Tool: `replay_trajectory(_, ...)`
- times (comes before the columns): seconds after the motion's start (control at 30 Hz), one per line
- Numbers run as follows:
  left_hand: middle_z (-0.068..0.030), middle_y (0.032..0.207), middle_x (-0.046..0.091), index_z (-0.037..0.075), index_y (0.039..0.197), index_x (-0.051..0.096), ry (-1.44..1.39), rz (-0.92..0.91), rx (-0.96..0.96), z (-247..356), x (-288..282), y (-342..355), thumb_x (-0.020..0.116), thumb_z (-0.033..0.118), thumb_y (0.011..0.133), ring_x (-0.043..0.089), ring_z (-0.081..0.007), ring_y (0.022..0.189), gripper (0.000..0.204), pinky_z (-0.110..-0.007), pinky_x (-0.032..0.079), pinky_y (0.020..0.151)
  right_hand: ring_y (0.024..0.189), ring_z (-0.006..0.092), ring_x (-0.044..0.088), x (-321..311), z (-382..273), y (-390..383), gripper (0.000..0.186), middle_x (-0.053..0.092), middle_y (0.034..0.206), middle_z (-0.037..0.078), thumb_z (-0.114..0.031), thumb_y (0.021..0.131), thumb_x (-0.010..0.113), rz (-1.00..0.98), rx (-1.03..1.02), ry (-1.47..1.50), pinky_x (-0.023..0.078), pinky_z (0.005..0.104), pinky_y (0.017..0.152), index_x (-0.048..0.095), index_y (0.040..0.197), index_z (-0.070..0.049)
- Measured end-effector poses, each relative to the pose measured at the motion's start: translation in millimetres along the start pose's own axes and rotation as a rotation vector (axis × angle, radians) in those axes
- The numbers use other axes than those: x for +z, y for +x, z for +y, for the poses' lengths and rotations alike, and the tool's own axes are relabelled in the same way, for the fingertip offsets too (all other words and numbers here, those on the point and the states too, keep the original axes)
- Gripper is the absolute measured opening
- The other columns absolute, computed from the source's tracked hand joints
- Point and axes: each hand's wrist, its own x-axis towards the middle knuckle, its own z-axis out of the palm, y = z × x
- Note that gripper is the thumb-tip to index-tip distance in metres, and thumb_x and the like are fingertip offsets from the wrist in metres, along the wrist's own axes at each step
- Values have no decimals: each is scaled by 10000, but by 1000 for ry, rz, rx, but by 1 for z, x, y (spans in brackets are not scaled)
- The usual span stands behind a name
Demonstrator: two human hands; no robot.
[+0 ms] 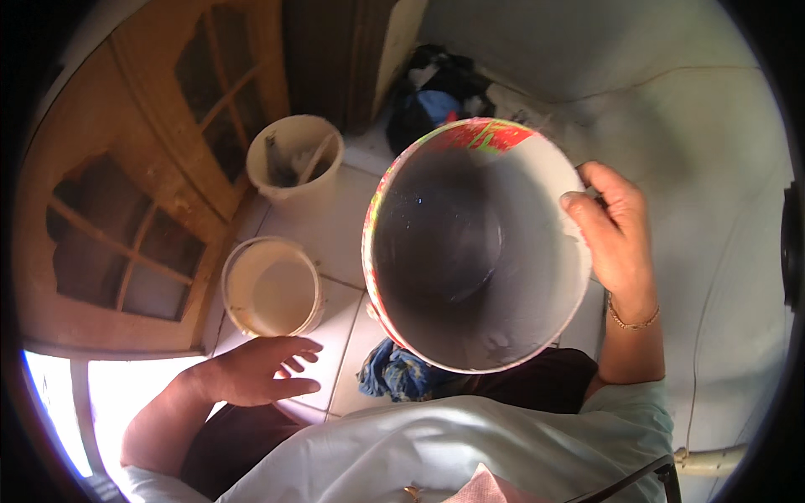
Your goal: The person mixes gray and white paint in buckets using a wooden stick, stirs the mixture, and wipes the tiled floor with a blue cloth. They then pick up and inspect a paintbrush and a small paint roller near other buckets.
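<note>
My right hand (619,225) grips the rim of a large plastic bucket (545,277), thumb over the edge and fingers outside. The bucket is tilted so that its mouth faces me; its inner wall is pale grey, and red and green colouring shows along the rim. A dark, smooth area with small bright glints covers its inner bottom. At the lower left my left hand (267,370) is held with fingers apart and nothing in it. Close beyond that hand stands a cream bucket (315,289) with pale contents that I cannot make out.
Another white bucket (295,191) farther back holds tools, one like a stick. A crumpled blue cloth (398,374) lies on the tiled floor (348,222) below the large bucket. A black bag (404,121) sits by the far wall. Wooden glazed doors (126,193) border the left, a grey wall (713,126) the right.
</note>
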Motion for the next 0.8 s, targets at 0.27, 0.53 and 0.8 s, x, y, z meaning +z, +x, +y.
replay_trajectory(0.27, -189, 1222, 528, -42, 1289, 405, -90, -8, -63, -10, -1, 5, 662, 325, 836, 562, -265, 1083, 638, -349, 465, 906, 500, -5, 345, -42, -20, -28, 41, 464, 594, -38, -7, 806, 555, 503, -288, -91, 262, 186, 454, 547, 811, 33)
replay_trajectory(0.53, -188, 1240, 520, -43, 1300, 392, -134, -5, -103, -10, 1, 6, 661, 322, 838, 555, -260, 1093, 648, -358, 451, 930, 549, 0, 369, -44, -10, -33, 24, 480, 634, -38, 19, 817, 547, 606, -456, -135, 276, 174, 478, 533, 833, 30)
replay_trajectory(0.8, -181, 1244, 521, -40, 1305, 387, -133, -5, -107, -15, 2, 8, 666, 306, 837, 555, -255, 1095, 646, -353, 452, 926, 568, 0, 434, -48, -11, -40, 94, 535, 658, -9, 54, 782, 561, 643, -457, -133, 329, 153, 488, 530, 869, 35)
